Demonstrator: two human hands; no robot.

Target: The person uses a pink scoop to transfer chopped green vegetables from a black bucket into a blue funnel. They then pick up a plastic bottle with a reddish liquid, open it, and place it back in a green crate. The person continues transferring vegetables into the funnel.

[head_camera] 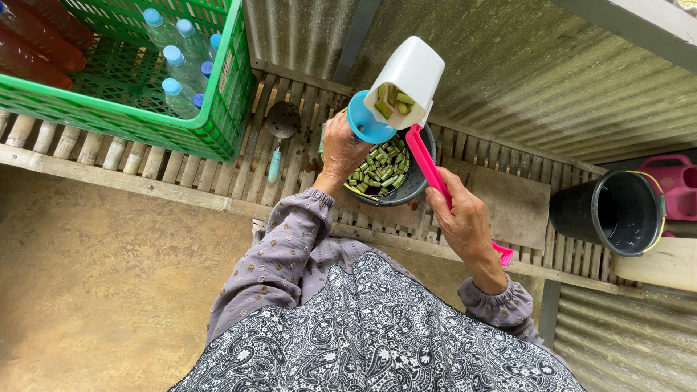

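Note:
My right hand [465, 221] grips the pink handle [428, 167] of a white scoop [408, 72]. The scoop is raised and tilted over a black bowl [423, 181] and has a few green cut pieces inside. The bowl sits on a slatted wooden bench and holds many chopped green vegetable pieces [377, 173]. My left hand [341, 149] is at the bowl's left rim, closed on a round blue cup-like piece [367, 122] that sits just under the scoop's mouth.
A green crate [218, 109] with clear water bottles [174, 69] and reddish bottles [36, 43] stands at the back left. Between the crate and the bowl lies a dark ladle [282, 122]. A black bucket [617, 210] and a pink container [675, 185] are at the right, with a wooden board [512, 203] beside the bowl.

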